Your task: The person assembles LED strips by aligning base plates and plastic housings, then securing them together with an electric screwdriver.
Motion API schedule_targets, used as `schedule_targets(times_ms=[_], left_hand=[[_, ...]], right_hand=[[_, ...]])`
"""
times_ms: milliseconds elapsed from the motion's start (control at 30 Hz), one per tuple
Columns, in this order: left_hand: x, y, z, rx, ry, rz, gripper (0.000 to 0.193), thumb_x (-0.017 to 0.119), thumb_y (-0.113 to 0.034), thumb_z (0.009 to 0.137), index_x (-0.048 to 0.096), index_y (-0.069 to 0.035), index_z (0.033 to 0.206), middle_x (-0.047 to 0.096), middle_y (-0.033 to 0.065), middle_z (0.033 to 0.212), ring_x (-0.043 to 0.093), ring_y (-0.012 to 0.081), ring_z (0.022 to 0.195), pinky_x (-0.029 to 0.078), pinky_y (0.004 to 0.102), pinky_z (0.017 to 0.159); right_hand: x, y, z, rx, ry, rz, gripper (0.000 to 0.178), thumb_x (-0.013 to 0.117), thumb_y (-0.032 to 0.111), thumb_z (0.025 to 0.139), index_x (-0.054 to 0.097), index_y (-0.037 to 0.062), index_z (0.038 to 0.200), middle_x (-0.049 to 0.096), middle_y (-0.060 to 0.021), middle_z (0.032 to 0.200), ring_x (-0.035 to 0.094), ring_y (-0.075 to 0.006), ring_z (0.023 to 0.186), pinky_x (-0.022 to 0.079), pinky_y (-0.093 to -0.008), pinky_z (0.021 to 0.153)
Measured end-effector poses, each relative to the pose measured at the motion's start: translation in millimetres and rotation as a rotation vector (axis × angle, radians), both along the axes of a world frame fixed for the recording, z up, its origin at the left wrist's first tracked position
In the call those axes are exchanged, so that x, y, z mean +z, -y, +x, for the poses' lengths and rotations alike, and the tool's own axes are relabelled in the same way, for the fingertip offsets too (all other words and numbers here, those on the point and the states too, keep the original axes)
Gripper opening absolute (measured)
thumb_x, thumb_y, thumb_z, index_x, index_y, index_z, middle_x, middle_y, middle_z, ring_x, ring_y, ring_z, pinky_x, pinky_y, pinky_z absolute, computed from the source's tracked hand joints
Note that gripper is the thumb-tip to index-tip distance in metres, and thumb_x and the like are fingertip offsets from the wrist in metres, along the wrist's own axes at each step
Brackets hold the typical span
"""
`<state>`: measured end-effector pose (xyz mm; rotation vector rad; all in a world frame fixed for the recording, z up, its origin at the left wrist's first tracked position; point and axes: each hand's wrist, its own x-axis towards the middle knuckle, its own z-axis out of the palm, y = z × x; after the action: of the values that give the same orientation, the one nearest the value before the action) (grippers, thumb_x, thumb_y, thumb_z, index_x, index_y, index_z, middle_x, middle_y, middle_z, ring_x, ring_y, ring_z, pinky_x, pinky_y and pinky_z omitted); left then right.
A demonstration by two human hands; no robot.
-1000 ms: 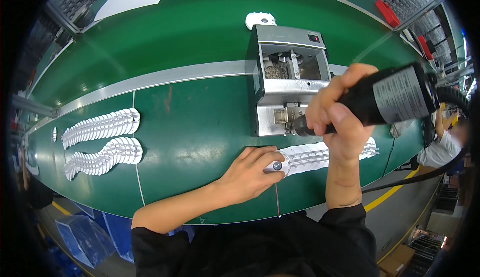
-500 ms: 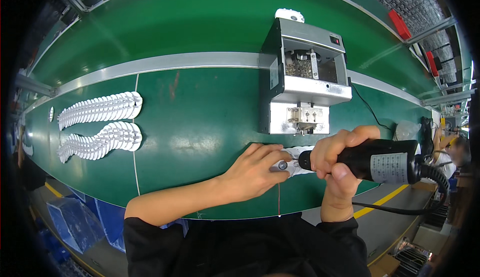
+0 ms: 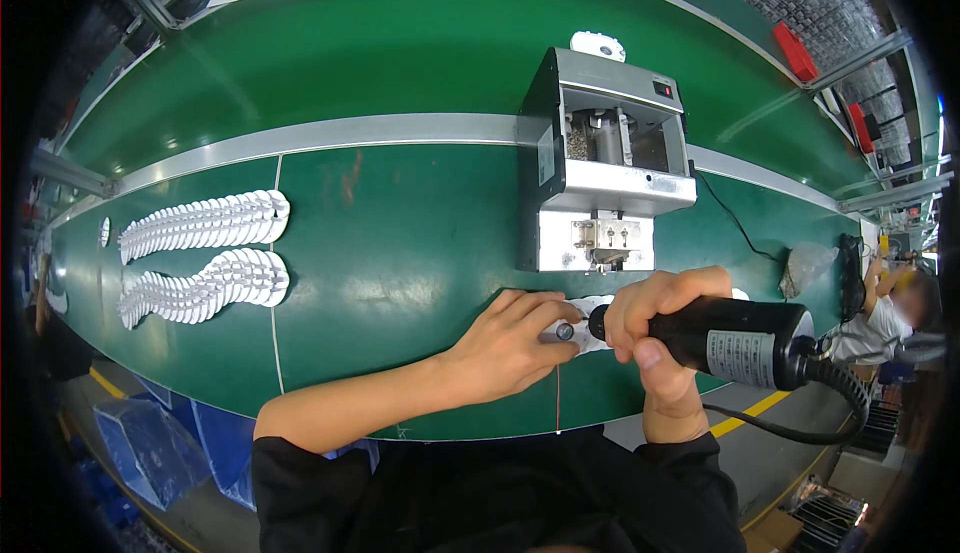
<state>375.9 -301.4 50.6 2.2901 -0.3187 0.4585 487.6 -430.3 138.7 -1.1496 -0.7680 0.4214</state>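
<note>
My right hand (image 3: 655, 328) grips a black electric screwdriver (image 3: 735, 341) held level, its tip pointing left at a small white round part (image 3: 570, 331). My left hand (image 3: 510, 343) pinches that part against the green table near the front edge. A row of overlapping white parts (image 3: 592, 307) lies under and just behind both hands, mostly hidden. The screwdriver's black cable (image 3: 800, 423) trails off to the right.
A grey metal screw feeder box (image 3: 600, 168) stands just behind the hands. Two fanned rows of white discs (image 3: 205, 253) lie at the left. A clear plastic bag (image 3: 805, 265) sits at the right, and another person (image 3: 890, 318) works beyond it. Blue bins (image 3: 150, 443) stand below the table's front edge.
My right hand has brought the screwdriver down from the feeder box to the white part held by my left hand. The view has shifted so the feeder sits nearer the middle.
</note>
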Motion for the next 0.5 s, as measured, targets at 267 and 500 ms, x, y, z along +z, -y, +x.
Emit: schedule_targets(times_ms=[267, 500], left_hand=[[-1, 0, 0, -0.015, 0.009, 0.030, 0.020, 0.072, -0.012, 0.074, 0.069, -0.015, 0.093, 0.057, 0.0053, 0.117, 0.054, 0.0260, 0.115, 0.041, 0.0393, 0.088], [1, -2, 2, -0.024, 0.003, 0.019, 0.024, 0.073, -0.011, 0.072, 0.069, -0.015, 0.095, 0.056, 0.0044, 0.116, 0.054, 0.0258, 0.115, 0.041, 0.0380, 0.088]], right_hand=[[33, -17, 36, 0.000, 0.074, 0.331, 0.052, 0.066, 0.015, 0.080, 0.037, 0.0070, 0.123, 0.047, -0.0055, 0.065, 0.047, -0.0152, 0.047, 0.043, -0.0307, 0.045], [31, -41, 48, -0.091, 0.163, 0.124, 0.045, 0.057, 0.012, 0.077, 0.040, 0.0045, 0.118, 0.041, -0.0041, 0.060, 0.040, -0.0127, 0.041, 0.040, -0.0293, 0.042]])
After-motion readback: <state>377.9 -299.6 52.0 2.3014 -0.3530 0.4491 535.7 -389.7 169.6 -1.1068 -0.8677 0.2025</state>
